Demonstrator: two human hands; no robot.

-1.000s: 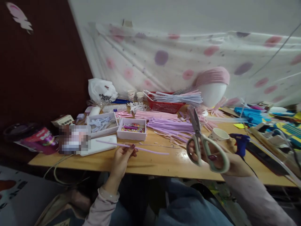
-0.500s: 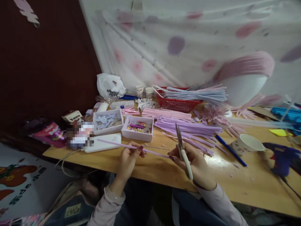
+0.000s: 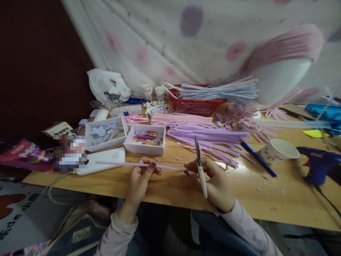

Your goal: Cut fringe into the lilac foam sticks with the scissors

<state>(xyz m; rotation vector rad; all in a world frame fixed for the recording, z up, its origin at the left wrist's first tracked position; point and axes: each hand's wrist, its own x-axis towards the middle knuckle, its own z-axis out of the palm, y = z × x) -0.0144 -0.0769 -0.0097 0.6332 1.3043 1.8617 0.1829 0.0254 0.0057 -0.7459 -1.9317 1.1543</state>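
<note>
Left hand (image 3: 139, 182): thumb and fingertips closed in a pinch around a slim, fuzzy lilac pipe cleaner (image 3: 114, 163), gripping near its middle. Right hand (image 3: 217, 185): fingers curled about a pair of white-handled metal scissors (image 3: 202, 179); thumb and fingertips meet at the pipe cleaner's right end. Whether that end is firmly pinched: cannot tell.

Key relation: pipe cleaner lies roughly crosswise before the body, above the tabletop (image 3: 170, 192), its right end slightly nearer the person. The left end projects free beyond the left hand; the right end lies at the right fingertips. Scissors cross that line steeply, blades pointing up and away, standing just right of the end. Seen nearly edge-on, so blade opening unclear.

Beyond the hands: white rectangular box of beads (image 3: 145, 147) just past the left; bundle of lilac fuzzy stems (image 3: 207, 133) past the right. Farther back, red plastic mesh basket (image 3: 195, 107). Rightward: blue pen (image 3: 259, 159), white paper cup (image 3: 281, 151), blue glue gun (image 3: 315, 163).
</note>
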